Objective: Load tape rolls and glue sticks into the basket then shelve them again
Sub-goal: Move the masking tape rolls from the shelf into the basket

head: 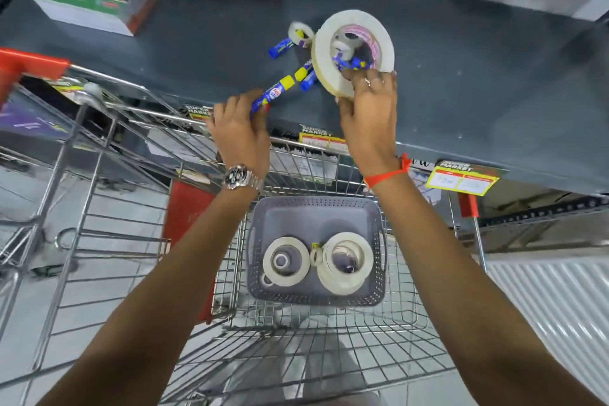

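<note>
tape rolls: we see one big white roll (352,49) tipped up on the dark shelf (478,82), a small roll (300,34) lying flat just behind it to the left, and another small roll showing through the big roll's core.
tape in basket: two stacks of wide rolls (286,261) (346,262) lie flat in the grey basket (260,241), with a small roll between them.
glue sticks: one long blue-and-yellow stick (275,91) is in our left hand; a short one (280,47) lies on the shelf by the small roll, another (308,77) rests against the big roll's near edge, and more blue ones show inside its core.
left hand (239,132): we pinch the lower end of the long glue stick at the shelf's front edge.
right hand (367,109): we hold the big roll by its lower rim, fingers curled over the edge, thumb beneath.
basket place: it sits in the wire trolley (99,224) directly under our arms, below the shelf.
step in hand: we cannot tell from this moment alone whether we are still loading or already shelving; items sit in both places.
next move: if loading, we carry the roll and stick down over the trolley rail into the basket's free far half; if shelving, we let the roll settle flat and lay the stick beside the others.
care: the tilted roll may roll, and the sticks in its core may spill.
</note>
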{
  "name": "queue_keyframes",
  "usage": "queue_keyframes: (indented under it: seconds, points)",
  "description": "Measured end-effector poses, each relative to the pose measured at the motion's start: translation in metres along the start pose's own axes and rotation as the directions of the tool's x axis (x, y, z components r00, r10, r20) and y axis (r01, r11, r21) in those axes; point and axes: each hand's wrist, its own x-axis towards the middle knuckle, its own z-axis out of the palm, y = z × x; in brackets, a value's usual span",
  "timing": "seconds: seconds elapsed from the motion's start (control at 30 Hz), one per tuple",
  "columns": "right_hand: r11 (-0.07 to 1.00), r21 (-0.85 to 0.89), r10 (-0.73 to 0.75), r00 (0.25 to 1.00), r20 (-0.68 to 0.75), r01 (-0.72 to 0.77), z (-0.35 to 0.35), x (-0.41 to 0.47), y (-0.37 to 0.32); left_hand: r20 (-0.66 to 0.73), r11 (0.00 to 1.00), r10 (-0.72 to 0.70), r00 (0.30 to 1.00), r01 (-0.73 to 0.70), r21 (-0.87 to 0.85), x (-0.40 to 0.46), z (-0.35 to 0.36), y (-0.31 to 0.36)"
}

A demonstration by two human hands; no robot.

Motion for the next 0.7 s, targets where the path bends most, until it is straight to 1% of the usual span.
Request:
queue_keyframes:
  seconds: [0.03,0.1,0.17,0.23,0.27,0.3,0.33,0.37,0.4,0.43,0.47,0.5,0.53,0.57,0.6,0.67,0.7]
  points:
    - [0.999,0.044,-0.006,0.999,-0.041,0.007,-0.003,-0.014,-0.003,-0.030,0.999,-0.007,1.000,0.006,-0.043,-0.010,-0.003,-0.002]
    - [0.996,0.081,-0.033,0.998,-0.057,0.037,-0.008,-0.051,-0.008,-0.061,0.987,-0.053,0.997,0.043,-0.152,-0.034,-0.008,-0.006]
    - [0.993,0.078,-0.084,0.995,-0.059,0.088,-0.012,-0.093,-0.010,-0.034,0.972,-0.108,0.994,0.098,-0.215,-0.060,-0.013,-0.012]
    - [0.988,0.058,-0.139,0.989,-0.045,0.142,-0.010,-0.132,-0.006,0.032,0.958,-0.166,0.986,0.169,-0.233,-0.090,-0.015,-0.021]
    - [0.985,0.046,-0.166,0.986,-0.023,0.167,-0.007,-0.150,-0.001,0.087,0.950,-0.202,0.976,0.216,-0.225,-0.104,-0.016,-0.026]
    - [0.982,0.038,-0.187,0.982,0.009,0.187,-0.003,-0.165,0.003,0.153,0.940,-0.242,0.958,0.270,-0.207,-0.119,-0.014,-0.033]
    - [0.980,0.034,-0.200,0.978,0.067,0.198,0.003,-0.177,0.009,0.232,0.920,-0.302,0.925,0.346,-0.184,-0.131,-0.011,-0.039]
    - [0.981,0.024,-0.196,0.968,0.158,0.194,0.010,-0.187,0.014,0.331,0.879,-0.388,0.860,0.453,-0.148,-0.143,-0.006,-0.047]
    - [0.986,0.008,-0.162,0.945,0.285,0.167,0.018,-0.196,0.020,0.435,0.806,-0.491,0.755,0.583,-0.103,-0.153,-0.002,-0.052]
    - [0.994,-0.013,-0.091,0.896,0.435,0.107,0.025,-0.202,0.024,0.530,0.717,-0.575,0.624,0.696,-0.041,-0.161,0.003,-0.057]
    - [0.999,-0.032,-0.004,0.827,0.562,0.027,0.033,-0.206,0.028,0.613,0.646,-0.619,0.490,0.763,0.043,-0.171,0.011,-0.065]
    - [0.997,-0.046,0.072,0.756,0.651,-0.055,0.039,-0.208,0.030,0.667,0.618,-0.630,0.398,0.777,0.121,-0.181,0.016,-0.070]
    - [0.992,-0.070,0.123,0.695,0.709,-0.104,0.045,-0.210,0.032,0.694,0.625,-0.629,0.350,0.758,0.185,-0.191,0.022,-0.074]
    - [0.989,-0.104,0.150,0.646,0.748,-0.110,0.052,-0.212,0.033,0.707,0.647,-0.622,0.337,0.729,0.223,-0.200,0.028,-0.078]
    - [0.986,-0.140,0.166,0.606,0.778,-0.091,0.059,-0.214,0.036,0.710,0.674,-0.617,0.339,0.694,0.254,-0.209,0.035,-0.081]
    - [0.977,-0.201,0.203,0.553,0.808,-0.064,0.074,-0.219,0.042,0.728,0.724,-0.610,0.312,0.594,0.352,-0.222,0.046,-0.085]
    - [0.972,-0.229,0.223,0.542,0.810,-0.058,0.081,-0.223,0.044,0.737,0.741,-0.610,0.291,0.539,0.400,-0.226,0.050,-0.086]
